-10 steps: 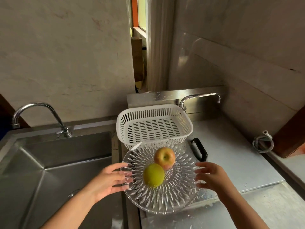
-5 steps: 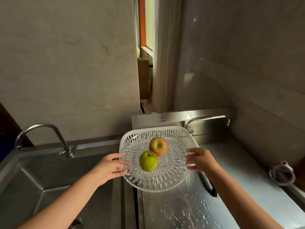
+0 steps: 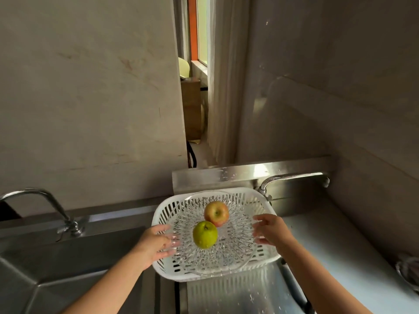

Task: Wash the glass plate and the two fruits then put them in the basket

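Observation:
The cut-glass plate (image 3: 229, 250) lies inside the white slotted basket (image 3: 163, 266), tilted a little toward me. A red-yellow apple (image 3: 216, 213) rests on its far half and a green fruit (image 3: 205, 234) just in front of it; the two touch. My left hand (image 3: 156, 242) grips the plate's left rim, with fingertips showing through the glass. My right hand (image 3: 271, 231) holds the right rim with fingers spread. Both forearms reach in from below.
The basket stands on a wet steel drainboard (image 3: 229, 295), with a tap (image 3: 294, 177) just behind it. A deep steel sink (image 3: 68, 264) with its own tap (image 3: 45, 200) is to the left. A black handle (image 3: 294, 291) lies at the basket's right front. Walls close in behind and to the right.
Both hands carried the plate with the two fruits forward and lowered it into the basket. The view has tipped up toward the wall.

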The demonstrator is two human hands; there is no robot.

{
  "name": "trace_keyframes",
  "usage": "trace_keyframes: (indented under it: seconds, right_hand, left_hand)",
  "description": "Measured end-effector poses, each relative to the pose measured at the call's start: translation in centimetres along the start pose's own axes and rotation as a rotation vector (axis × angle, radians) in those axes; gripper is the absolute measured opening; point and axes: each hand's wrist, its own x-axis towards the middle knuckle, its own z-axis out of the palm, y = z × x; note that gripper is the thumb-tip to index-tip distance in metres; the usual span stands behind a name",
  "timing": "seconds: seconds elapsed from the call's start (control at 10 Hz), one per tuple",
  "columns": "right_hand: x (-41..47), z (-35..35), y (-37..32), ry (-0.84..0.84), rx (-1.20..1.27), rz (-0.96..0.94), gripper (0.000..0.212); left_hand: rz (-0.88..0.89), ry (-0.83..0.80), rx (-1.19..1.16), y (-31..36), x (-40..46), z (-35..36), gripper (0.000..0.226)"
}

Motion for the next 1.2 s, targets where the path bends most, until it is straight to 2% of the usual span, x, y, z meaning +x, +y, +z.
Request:
trace_keyframes:
  seconds: [0.6, 0.9, 1.2]
  right_hand:
    - [2.3, 0.4, 0.4, 0.009, -0.047, 0.028, 0.044]
    - [2.1, 0.1, 1.0, 0.021, -0.018, 0.077, 0.045]
    - [-0.6, -1.1, -1.5, -0.037, -0.140, 0.058, 0.046]
  left_hand:
    - [-0.036, 0.032, -0.007, 0.1, 2.4, 0.9, 0.043]
    - [-0.028, 0.006, 0.007, 0.9, 1.0, 0.3, 0.053]
    - [0.031, 0.011, 0.132, 3.1, -3.3, -1.2, 0.056]
